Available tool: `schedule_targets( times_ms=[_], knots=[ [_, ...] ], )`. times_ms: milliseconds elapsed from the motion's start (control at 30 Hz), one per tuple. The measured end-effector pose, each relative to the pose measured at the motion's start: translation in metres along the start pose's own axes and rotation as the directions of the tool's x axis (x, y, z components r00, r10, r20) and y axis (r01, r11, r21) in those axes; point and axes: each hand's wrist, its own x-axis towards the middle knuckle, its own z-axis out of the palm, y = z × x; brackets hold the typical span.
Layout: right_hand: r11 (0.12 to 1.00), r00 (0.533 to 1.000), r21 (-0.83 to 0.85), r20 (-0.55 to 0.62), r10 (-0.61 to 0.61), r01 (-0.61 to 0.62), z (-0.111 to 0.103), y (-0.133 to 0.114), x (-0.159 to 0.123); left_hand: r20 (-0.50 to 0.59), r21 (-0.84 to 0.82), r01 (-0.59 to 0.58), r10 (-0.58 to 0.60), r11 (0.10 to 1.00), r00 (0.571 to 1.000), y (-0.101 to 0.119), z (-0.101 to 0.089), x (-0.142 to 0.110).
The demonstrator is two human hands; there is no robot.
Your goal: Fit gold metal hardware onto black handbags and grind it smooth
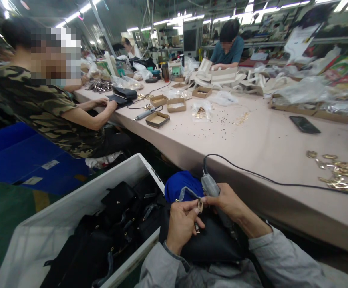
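Above the black bag [212,242], a small, shiny, squarish gold-coloured fitting [200,206] is being pinched between the left fingers [188,205], while the right fingers [212,201] are clamping around a grey corded tool [210,185].

Beside the smooth plastic crate [48,236], the metal clasp [200,206] is glossy, the bag [212,242] looks like smooth leather, the tool [210,185] like matt plastic.

free room above tabletop [251,148], black cord [274,183] across
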Motion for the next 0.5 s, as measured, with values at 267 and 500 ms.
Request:
schedule_targets(
  times_ms=[267,500],
  knots=[
    [1.0,1.0,-0.015,-0.007,0.004,-0.004,0.0,-0.001,0.001,0.019,-0.077,0.026,-0.025,0.997,1.0,0.005,-0.001,0.002],
    [0.998,1.0,-0.061,-0.023,0.017,-0.018,-0.002,0.009,0.005,0.018,-0.087,0.002,-0.001,0.996,1.0,-0.002,0.0,0.003]
  ],
)
